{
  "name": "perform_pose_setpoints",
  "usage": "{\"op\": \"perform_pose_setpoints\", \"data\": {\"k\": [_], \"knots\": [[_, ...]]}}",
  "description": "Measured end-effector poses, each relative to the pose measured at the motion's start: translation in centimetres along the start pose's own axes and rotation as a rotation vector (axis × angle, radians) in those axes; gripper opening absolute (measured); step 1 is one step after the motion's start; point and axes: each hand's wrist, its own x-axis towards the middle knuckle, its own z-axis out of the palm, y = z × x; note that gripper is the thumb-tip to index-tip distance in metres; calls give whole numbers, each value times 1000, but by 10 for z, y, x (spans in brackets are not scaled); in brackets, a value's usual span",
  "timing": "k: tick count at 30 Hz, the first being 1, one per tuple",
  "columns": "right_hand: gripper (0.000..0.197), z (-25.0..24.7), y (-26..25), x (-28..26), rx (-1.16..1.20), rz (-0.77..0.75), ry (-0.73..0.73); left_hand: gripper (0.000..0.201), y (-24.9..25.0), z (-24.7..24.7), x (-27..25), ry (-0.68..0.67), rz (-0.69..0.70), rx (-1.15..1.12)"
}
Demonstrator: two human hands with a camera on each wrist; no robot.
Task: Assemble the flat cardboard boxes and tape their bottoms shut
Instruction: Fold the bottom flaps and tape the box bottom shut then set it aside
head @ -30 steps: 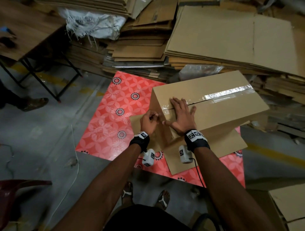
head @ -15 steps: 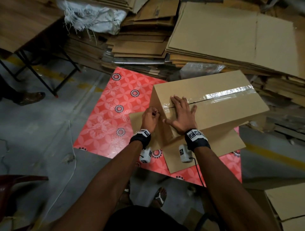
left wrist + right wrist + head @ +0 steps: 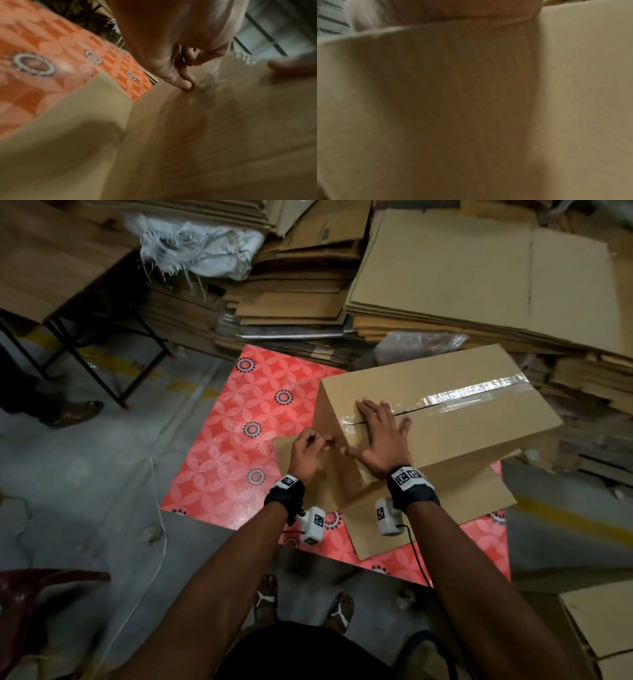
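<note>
The cardboard box (image 3: 445,419) stands on the red mat (image 3: 226,446). The right hand (image 3: 380,440) lies flat, fingers spread, on its taped seam; the box extends toward two o'clock. The left hand (image 3: 308,450), at nine o'clock, presses the clear tape (image 3: 479,392) end onto the box's side with curled fingers.

A box (image 3: 445,419) stands on a mat (image 3: 233,460), tape (image 3: 476,395) across its top; cardboard stacks (image 3: 479,275) lie behind it, a table (image 3: 51,261) far left, another box (image 3: 603,621) near right.

A plain brown cardboard box (image 3: 445,392) sealed with glossy clear tape (image 3: 472,397) was shown on a red mat (image 3: 219,446) patterned with pale petals and dark ringed rosettes; the floor (image 3: 85,474) was grey.
</note>
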Motion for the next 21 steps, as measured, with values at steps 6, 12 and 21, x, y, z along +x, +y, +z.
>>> {"op": "perform_pose_setpoints", "data": {"k": [6,12,21], "knots": [[110,0,0,-1,-2,0,5,24,11,7,-8,107,-87,-227],[110,-1,-1,-1,-22,-3,8,17,21,1,-10,51,-71,-182],[108,-3,-3,-2,-16,-3,6,30,35,9,-4,73,-127,-267]]}}
